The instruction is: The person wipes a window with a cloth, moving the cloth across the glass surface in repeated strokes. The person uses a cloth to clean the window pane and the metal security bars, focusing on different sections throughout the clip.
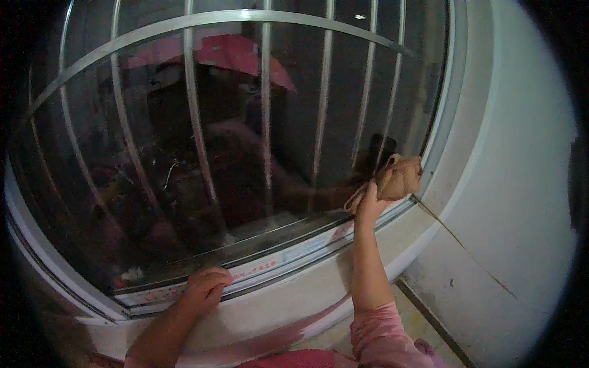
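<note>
My right hand [369,205] grips a brown cloth [399,180], pressed to the lower right corner of a dark window pane [239,161]. A loose edge or cord of the cloth hangs to the left of my fingers. At the lower left, my left hand [208,287] rests with curled fingers on the bottom window frame [294,255], which carries a printed film strip; it holds no object that I can see. The fingertips of my right hand are mostly hidden by the cloth.
Metal security bars [266,115] stand behind the glass, which shows reflections. A pale sill [285,287] runs below the frame. A white wall [520,161] rises at the right, with a thin yellowish strand [464,248] across it.
</note>
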The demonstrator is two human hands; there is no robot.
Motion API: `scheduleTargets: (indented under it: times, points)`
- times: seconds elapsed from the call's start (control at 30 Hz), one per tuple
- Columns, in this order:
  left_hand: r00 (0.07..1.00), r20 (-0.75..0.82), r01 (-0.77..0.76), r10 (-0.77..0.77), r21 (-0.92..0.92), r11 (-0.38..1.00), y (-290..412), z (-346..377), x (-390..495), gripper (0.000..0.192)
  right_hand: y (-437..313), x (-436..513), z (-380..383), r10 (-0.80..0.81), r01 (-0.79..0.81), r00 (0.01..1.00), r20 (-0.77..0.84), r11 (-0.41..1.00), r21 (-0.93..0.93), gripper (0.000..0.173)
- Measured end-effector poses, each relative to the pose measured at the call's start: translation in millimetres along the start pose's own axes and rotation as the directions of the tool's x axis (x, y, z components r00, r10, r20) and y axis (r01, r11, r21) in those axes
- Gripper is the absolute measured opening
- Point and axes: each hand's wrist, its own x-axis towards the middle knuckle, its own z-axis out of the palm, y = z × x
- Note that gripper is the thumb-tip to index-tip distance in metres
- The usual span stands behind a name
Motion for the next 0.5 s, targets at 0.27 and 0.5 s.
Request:
scheduleTargets:
  times: [0.27, 0.5]
  points:
    - [0.989, -0.032, -0.145, 0.144, -0.044, 0.988, -3, 3, 6, 0.018, -45, -106, 26, -0.360, 0.381, 0.751, 0.553, 0.921, 0.083, 0.047]
    - [0.998, 0.049, -0.048, 0.042, 0.130, 0.990, -12, 0, -9, 0.017, -78, -137, 28, -0.669, 0.860, 0.016, 0.743, 0.389, 0.332, 0.021]
